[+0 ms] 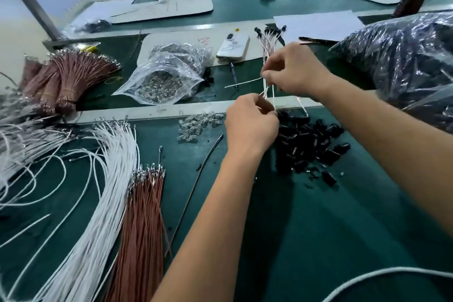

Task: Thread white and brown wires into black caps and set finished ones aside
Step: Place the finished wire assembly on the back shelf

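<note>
Head view. We see both hands raised over the green table, working on a bunch of wires — thin white and brownish leads, each ending in a small black cap at the far end. The right hand pinches the bunch partway down, fingers curled round it. The left hand pinches the lower wire ends between thumb and fingertips. Just right of the left hand lies a pile of loose caps — small, black, glossy. At left, white wires fan beside a brown bundle, both with metal tips. A clear bag of small clear parts lies beyond the rail.
</note>
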Tool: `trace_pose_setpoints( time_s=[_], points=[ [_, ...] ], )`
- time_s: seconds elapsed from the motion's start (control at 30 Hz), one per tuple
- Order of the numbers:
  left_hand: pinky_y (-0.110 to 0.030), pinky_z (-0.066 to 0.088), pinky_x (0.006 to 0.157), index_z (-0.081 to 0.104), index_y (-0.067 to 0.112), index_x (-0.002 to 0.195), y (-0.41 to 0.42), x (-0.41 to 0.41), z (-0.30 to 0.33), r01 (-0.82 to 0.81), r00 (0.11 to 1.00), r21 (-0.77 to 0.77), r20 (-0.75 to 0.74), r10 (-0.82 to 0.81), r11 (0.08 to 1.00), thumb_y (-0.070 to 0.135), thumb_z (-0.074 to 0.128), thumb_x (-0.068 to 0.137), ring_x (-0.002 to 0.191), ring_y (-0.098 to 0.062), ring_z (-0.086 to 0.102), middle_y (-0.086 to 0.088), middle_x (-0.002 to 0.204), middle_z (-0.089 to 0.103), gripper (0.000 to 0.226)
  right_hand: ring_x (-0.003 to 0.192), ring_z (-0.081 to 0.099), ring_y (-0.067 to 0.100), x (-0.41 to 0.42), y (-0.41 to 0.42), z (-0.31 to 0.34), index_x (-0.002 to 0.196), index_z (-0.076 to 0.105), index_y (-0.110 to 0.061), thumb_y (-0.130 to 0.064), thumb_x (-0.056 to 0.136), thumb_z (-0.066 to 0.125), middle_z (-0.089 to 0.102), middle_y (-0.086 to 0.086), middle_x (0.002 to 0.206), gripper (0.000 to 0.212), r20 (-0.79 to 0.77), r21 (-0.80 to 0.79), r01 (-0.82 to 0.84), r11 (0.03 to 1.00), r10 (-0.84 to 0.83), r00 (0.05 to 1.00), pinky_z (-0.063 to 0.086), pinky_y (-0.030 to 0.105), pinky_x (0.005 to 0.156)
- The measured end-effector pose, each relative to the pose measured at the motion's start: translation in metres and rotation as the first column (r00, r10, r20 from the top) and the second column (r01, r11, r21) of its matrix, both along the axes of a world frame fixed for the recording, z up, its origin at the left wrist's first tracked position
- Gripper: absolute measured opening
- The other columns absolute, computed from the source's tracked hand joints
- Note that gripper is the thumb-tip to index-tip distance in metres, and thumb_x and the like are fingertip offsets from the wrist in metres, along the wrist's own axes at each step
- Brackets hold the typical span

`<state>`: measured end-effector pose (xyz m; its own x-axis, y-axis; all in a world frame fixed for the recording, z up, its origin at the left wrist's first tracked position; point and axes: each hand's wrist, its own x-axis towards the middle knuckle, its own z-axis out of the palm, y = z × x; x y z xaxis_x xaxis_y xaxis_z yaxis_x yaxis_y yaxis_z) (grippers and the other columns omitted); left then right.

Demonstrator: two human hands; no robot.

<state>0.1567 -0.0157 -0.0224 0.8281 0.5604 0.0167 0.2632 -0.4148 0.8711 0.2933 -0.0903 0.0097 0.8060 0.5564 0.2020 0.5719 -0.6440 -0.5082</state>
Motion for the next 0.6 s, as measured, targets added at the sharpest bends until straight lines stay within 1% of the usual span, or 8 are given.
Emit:
trace_pose_setpoints(
  time_s=[0.1,0.23,0.3,0.33,0.4,0.47,0.53,0.6],
  points=[
    [-0.039,0.057,0.081,0.074,0.019,0.087,0.018,-0.032,0.005,-0.078,0.997,0.131,0.012,0.077,0.988,0.02,0.069,0.081,0.086,-0.026,0.07,-0.004,0.085,0.074,0.008,0.062,0.061,0.002,-0.06,0.008,0.007,0.093,0.082,-0.013,-0.015,0.09,0.069,0.075,0.0,0.08,0.013,0.006,-0.085,-0.213,0.973,0.214,0.977,0.049,0.018,0.069],
    [-0.034,0.056,0.077,0.077,0.021,0.086,0.061,-0.089,0.006,-0.252,0.961,0.335,-0.025,0.276,0.908,0.025,0.069,0.078,0.088,-0.029,0.069,-0.006,0.085,0.075,0.012,0.054,0.061,0.005,-0.132,0.038,0.004,0.091,0.079,-0.013,-0.016,0.096,0.068,0.066,-0.008,0.069,0.013,-0.059,-0.139,-0.351,0.926,0.346,0.936,0.05,0.024,0.064],
    [-0.029,0.05,0.072,0.077,0.022,0.086,0.077,-0.113,0.006,-0.334,0.923,0.393,-0.047,0.382,0.857,0.022,0.066,0.08,0.088,-0.028,0.068,-0.004,0.086,0.074,0.012,0.049,0.062,0.007,-0.154,0.053,-0.002,0.076,0.075,-0.009,-0.022,0.096,0.068,0.068,-0.002,0.062,0.026,-0.124,-0.21,-0.348,0.914,0.329,0.936,0.051,0.025,0.056],
    [-0.029,0.046,0.072,0.077,0.022,0.086,0.084,-0.126,0.006,-0.362,0.905,0.408,-0.061,0.421,0.838,0.02,0.064,0.08,0.089,-0.028,0.067,-0.004,0.087,0.074,0.013,0.048,0.06,0.009,-0.166,0.059,-0.005,0.067,0.069,-0.008,-0.028,0.096,0.069,0.067,0.003,0.058,0.035,-0.126,-0.305,-0.339,0.89,0.315,0.941,0.054,0.027,0.058],
    [-0.026,0.04,0.073,0.076,0.022,0.086,0.092,-0.144,0.005,-0.391,0.883,0.415,-0.085,0.463,0.822,0.018,0.064,0.08,0.091,-0.029,0.066,-0.004,0.089,0.074,0.015,0.057,0.057,0.02,-0.182,0.067,-0.012,0.059,0.055,-0.01,-0.035,0.092,0.072,0.056,0.004,0.054,0.045,-0.074,-0.468,-0.256,0.846,0.251,0.965,0.053,0.03,0.066],
    [-0.025,0.04,0.075,0.077,0.021,0.087,0.093,-0.151,0.003,-0.39,0.884,0.402,-0.089,0.459,0.829,0.017,0.065,0.08,0.093,-0.028,0.066,-0.004,0.092,0.074,0.014,0.064,0.055,0.025,-0.195,0.073,-0.018,0.063,0.049,-0.012,-0.028,0.089,0.073,0.051,0.003,0.059,0.039,-0.091,-0.496,-0.196,0.846,0.174,0.981,0.046,0.03,0.066],
    [-0.025,0.046,0.079,0.077,0.021,0.089,0.089,-0.151,0.004,-0.367,0.902,0.378,-0.077,0.424,0.85,0.016,0.065,0.081,0.094,-0.025,0.067,-0.003,0.093,0.075,0.015,0.075,0.057,0.03,-0.205,0.079,-0.022,0.066,0.046,-0.012,-0.016,0.086,0.067,0.05,0.006,0.068,0.029,-0.141,-0.471,-0.163,0.867,0.108,0.984,0.043,0.031,0.068],
    [-0.031,0.053,0.085,0.077,0.021,0.09,0.082,-0.148,0.004,-0.35,0.918,0.35,-0.055,0.393,0.869,0.015,0.065,0.081,0.096,-0.024,0.068,-0.004,0.094,0.075,0.017,0.09,0.061,0.035,-0.214,0.084,-0.023,0.071,0.049,-0.011,-0.011,0.088,0.061,0.058,0.009,0.082,0.021,-0.178,-0.425,-0.161,0.891,0.093,0.98,0.044,0.033,0.072]
  ],
)
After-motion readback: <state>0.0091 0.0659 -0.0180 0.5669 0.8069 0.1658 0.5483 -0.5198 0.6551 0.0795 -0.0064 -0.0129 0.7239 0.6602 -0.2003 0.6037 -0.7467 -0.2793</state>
